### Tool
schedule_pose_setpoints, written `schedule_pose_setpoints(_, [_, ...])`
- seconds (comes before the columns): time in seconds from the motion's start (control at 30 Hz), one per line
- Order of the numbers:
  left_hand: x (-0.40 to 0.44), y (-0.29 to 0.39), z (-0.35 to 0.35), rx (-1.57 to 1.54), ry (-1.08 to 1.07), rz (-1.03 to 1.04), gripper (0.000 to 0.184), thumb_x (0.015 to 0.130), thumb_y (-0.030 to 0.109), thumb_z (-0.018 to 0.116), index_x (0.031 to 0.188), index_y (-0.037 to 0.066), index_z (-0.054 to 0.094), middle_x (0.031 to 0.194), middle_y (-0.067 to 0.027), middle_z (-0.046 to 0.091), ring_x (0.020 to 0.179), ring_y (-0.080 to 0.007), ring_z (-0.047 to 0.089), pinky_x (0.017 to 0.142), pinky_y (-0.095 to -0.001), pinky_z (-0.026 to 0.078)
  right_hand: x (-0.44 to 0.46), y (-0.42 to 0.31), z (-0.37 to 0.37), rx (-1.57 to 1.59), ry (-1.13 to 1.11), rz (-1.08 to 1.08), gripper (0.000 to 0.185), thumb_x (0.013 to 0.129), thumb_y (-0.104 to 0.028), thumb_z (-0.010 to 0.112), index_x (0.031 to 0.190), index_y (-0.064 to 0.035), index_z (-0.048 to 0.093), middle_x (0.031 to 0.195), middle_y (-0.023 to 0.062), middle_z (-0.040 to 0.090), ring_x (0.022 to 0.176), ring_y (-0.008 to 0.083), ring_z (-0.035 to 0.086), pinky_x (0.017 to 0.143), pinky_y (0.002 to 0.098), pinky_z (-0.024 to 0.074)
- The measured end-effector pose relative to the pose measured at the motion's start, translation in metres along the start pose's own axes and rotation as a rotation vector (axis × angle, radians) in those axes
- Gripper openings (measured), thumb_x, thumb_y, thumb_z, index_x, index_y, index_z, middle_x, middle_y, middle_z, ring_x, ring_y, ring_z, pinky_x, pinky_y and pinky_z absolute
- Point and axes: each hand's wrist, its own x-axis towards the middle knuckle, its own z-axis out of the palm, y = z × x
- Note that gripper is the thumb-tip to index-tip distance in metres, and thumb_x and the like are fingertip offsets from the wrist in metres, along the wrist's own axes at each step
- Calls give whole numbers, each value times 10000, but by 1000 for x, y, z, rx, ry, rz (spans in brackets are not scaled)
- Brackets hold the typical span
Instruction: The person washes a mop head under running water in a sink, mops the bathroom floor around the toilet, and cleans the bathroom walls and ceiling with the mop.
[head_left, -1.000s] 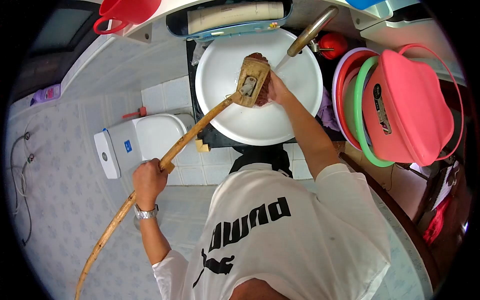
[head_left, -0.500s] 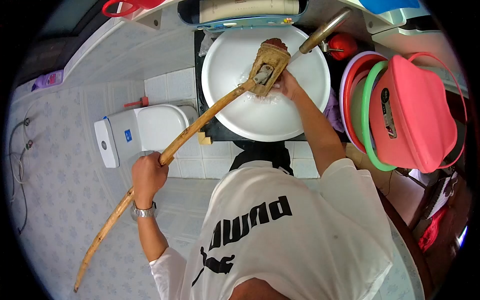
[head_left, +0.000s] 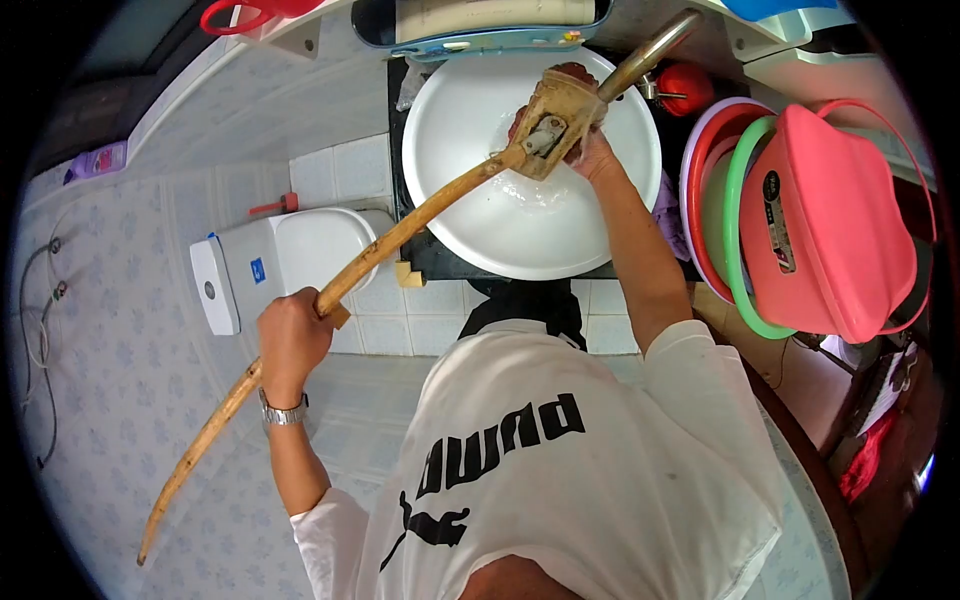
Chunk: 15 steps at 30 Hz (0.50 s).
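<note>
A long, bent wooden pole with a flat tan hinged head, which looks like a mop (head_left: pixel 425 212), slants across the view. My left hand (head_left: pixel 295 335) is wrapped around its pole, left of the sink. Its head lies over the white sink (head_left: pixel 450 225), just under the metal faucet (head_left: pixel 655 52), and dark reddish material shows at the head's edges. My right hand (head_left: pixel 592 155) is at the head's right side, gripping it, with most fingers hidden behind it. Water glistens in the sink below the head.
Left of the sink stands a white toilet (head_left: pixel 330 245). Stacked basins (head_left: pixel 752 235) and a pink bucket (head_left: pixel 835 225) are close to my right arm. A red round object (head_left: pixel 686 90) sits by the faucet, and a blue shelf basket (head_left: pixel 490 48) hangs behind the sink.
The mop head has moved right, closer beneath the faucet, and more reddish material shows on its left side. My right hand went along with it. My left hand has shifted slightly left with the pole.
</note>
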Motion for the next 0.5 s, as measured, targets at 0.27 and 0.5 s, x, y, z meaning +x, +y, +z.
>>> schedule_pose_setpoints(0.27, [-1, -8, 0, 30, 35, -81, 64, 700, 91, 636, 716, 31, 623, 675, -183, 611, 655, -378, 597, 587, -447, 476, -30, 5, 65, -215, 164, -183, 511, 975, -494, 370, 1274, -94, 480, 1155, 98, 580, 1046, 245, 583, 894, 408, 515])
schedule_pose_setpoints(0.5, [-8, -9, 4, 115, 65, -86, 42, 715, 95, 630, 709, 54, 629, 656, -161, 613, 629, -350, 601, 559, -425, 473, -36, 14, 38, -318, 117, 140, 388, 994, -331, 413, 1273, -64, 449, 1177, 87, 577, 1040, 237, 591, 892, 390, 510])
